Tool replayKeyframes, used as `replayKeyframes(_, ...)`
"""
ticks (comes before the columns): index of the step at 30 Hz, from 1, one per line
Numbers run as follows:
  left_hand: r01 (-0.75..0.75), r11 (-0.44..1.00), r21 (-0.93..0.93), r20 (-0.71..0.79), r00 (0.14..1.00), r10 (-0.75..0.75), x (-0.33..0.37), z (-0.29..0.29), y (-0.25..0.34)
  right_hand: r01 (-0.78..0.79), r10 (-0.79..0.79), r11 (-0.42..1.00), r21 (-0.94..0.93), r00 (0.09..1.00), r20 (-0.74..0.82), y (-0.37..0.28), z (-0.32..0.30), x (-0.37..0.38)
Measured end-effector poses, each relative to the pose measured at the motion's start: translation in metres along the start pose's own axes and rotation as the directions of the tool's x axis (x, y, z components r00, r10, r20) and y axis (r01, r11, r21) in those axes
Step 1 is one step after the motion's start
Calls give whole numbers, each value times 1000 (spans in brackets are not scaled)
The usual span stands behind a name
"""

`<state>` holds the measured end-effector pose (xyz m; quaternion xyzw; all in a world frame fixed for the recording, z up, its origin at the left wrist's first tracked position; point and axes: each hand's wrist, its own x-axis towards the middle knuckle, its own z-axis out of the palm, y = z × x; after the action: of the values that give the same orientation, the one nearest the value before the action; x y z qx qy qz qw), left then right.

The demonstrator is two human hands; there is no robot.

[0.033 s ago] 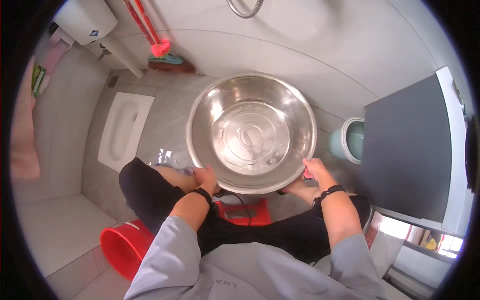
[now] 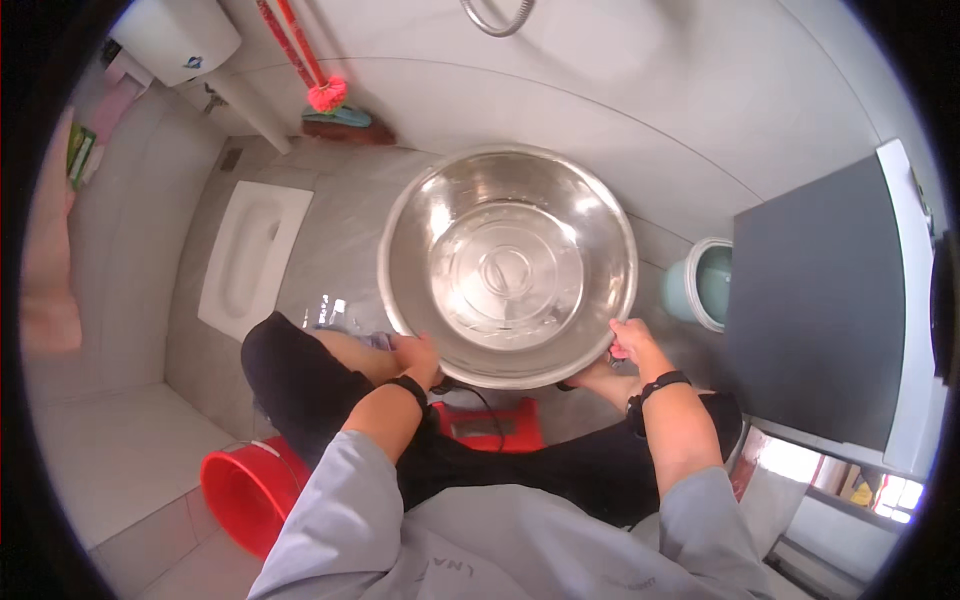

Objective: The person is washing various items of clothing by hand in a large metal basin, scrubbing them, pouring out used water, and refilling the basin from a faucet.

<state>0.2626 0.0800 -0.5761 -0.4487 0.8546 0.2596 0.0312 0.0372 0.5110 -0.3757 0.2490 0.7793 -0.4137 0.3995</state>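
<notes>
A large round stainless steel basin (image 2: 408, 245) stands in front of me, its shiny inside marked with rings at the bottom. Small wet-looking spots glint along its inner floor. My left hand (image 2: 415, 358) is closed on the near left part of the rim, and the fingers' undersides are hidden. At the near right, my right hand (image 2: 629, 340) pinches the rim with the thumb on top. Both wrists wear black bands. My bent legs lie on either side, the feet partly hidden by the basin.
A red bucket (image 2: 245, 495) is at the near left, a red low object (image 2: 490, 425) between my legs. The squat toilet (image 2: 250, 255) lies left. A pale green bucket (image 2: 685, 285) stands right, beside a dark-topped cabinet (image 2: 820, 310). Brooms (image 2: 325, 95) lean at the back wall.
</notes>
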Motion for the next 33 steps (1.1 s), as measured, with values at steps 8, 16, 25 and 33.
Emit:
replayKeyframes(8, 274, 961, -24, 635, 747, -198, -64, -38, 158, -210, 233, 950, 230, 969, -77, 82, -62, 57)
replayKeyframes(16, 444, 853, -272, 514, 817, -261, -60, -149, 287, -169, 206, 963, 209, 964, -169, 49, -79, 61)
replayKeyframes(25, -661, 468, -586, -560, 748, 357, -4, -461, 177, 319, -314, 935, 154, 948, -59, -60, -43, -27)
replayKeyframes(33, 242, 959, 148, 138, 955, -262, -1, -305, -78, 417, -420, 891, -181, 907, 22, -136, -76, -170)
